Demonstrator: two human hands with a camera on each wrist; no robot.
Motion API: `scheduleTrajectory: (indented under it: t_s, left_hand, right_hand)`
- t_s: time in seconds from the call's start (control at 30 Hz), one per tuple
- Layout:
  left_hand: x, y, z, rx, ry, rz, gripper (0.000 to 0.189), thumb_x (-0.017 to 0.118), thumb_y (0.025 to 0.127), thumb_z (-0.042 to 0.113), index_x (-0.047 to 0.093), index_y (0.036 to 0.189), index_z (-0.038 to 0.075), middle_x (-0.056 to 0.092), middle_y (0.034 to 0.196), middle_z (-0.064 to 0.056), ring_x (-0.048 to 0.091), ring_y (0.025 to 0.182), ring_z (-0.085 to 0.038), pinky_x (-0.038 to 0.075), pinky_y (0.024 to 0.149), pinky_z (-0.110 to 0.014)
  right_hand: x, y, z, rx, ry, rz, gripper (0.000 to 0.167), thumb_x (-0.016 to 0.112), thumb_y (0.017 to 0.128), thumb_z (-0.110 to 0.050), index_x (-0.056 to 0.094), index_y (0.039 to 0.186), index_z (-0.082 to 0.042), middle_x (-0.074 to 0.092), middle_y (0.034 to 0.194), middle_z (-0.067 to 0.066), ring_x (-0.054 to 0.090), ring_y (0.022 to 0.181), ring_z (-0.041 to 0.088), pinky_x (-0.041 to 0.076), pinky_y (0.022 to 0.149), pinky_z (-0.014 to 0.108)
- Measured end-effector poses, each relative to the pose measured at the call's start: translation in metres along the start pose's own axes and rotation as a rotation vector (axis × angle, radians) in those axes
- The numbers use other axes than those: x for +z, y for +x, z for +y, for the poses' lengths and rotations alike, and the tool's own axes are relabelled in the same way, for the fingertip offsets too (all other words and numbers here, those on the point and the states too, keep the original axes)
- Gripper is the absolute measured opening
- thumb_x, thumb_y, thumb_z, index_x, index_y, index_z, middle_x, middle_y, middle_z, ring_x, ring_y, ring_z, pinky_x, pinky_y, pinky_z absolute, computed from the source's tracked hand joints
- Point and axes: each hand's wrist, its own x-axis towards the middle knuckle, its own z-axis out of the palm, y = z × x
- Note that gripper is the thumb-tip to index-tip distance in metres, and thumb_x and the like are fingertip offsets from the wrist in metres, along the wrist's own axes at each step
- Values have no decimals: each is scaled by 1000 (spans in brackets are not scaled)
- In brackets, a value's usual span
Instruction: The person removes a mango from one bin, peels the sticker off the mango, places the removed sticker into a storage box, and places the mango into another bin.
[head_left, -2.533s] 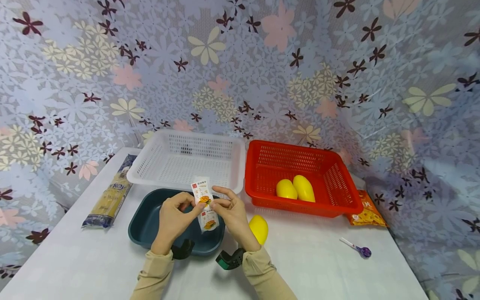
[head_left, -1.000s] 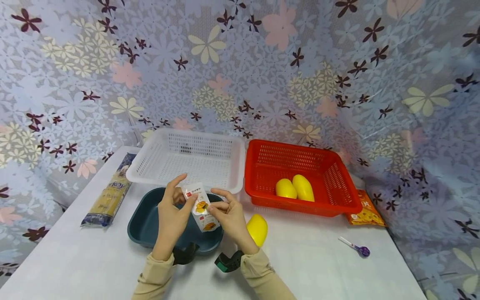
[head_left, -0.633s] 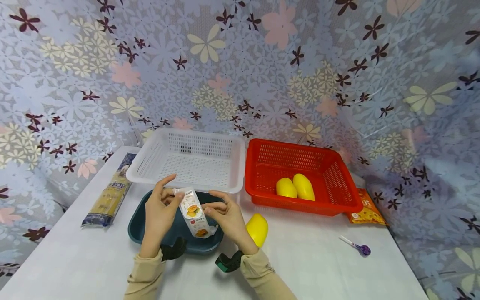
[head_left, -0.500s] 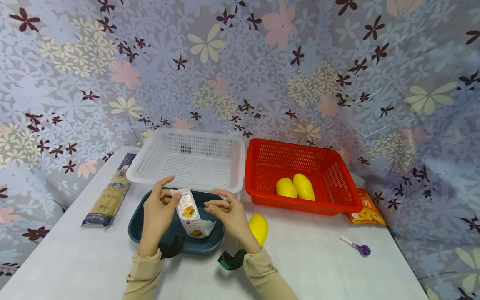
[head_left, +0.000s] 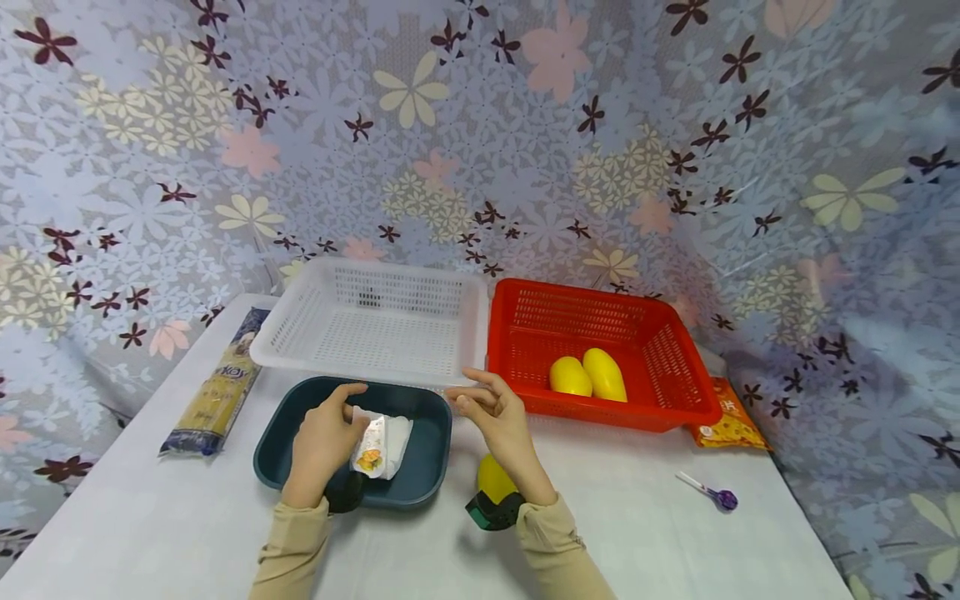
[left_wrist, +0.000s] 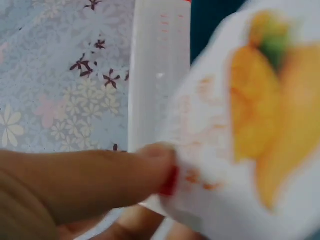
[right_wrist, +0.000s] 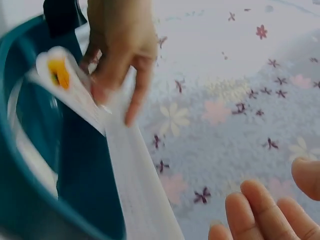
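My left hand (head_left: 324,446) is over the dark teal basin (head_left: 270,467). Between thumb and fingers it pinches a white strip of sachets (head_left: 371,450) printed with orange-yellow fruit, which bends down inside the basin. Up close in the left wrist view, the thumb presses the printed face of the strip (left_wrist: 270,125). To the right of the basin my right hand (head_left: 501,425) hovers with nothing held, fingers relaxed and thumb apart. In the right wrist view its fingertips (right_wrist: 260,205) are bare. Below that hand lies a yellow mango (head_left: 493,479), partly covered by the wrist camera.
Behind the basin stands a white mesh basket (head_left: 375,342). A red basket (head_left: 645,350) beside it holds two yellow mangoes (head_left: 603,375). A noodle packet (head_left: 217,392) lies at the left, an orange snack bag (head_left: 731,421) and a purple lollipop (head_left: 723,500) at the right.
The right hand has let go of the sachet strip and moved right, over the mango. The left hand has moved left and lowered the strip into the basin, where it now lies folded.
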Motion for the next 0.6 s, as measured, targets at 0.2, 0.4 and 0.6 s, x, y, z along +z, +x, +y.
scheduleTrajectory:
  t_s: [0.2, 0.4, 0.6]
  left_hand:
    - [-5, -2, -3, -42, 87, -8, 42, 60, 87, 9, 59, 130, 10, 68, 95, -15, 47, 49, -17, 33, 44, -27]
    - [-10, -5, -2, -21, 156, 79, 39, 59, 86, 4, 62, 125, 7, 69, 107, -19, 51, 55, -21, 33, 46, -28]
    - [-10, -7, -2, -15, 196, 141, 40, 56, 83, 0, 64, 122, 5, 68, 105, -17, 59, 67, -27, 40, 52, -31]
  right_hand:
    - [-27, -6, 5, 27, -79, 79, 44, 65, 93, -15, 53, 133, -6, 69, 117, 19, 67, 103, 16, 51, 92, 20]
    - [-44, -18, 17, 45, -207, 72, 43, 65, 92, -13, 53, 133, -10, 67, 121, 16, 62, 113, 24, 48, 100, 31]
    - [-51, -32, 31, 48, -326, -21, 52, 70, 88, -13, 50, 136, -19, 62, 132, 9, 49, 129, 29, 32, 111, 60]
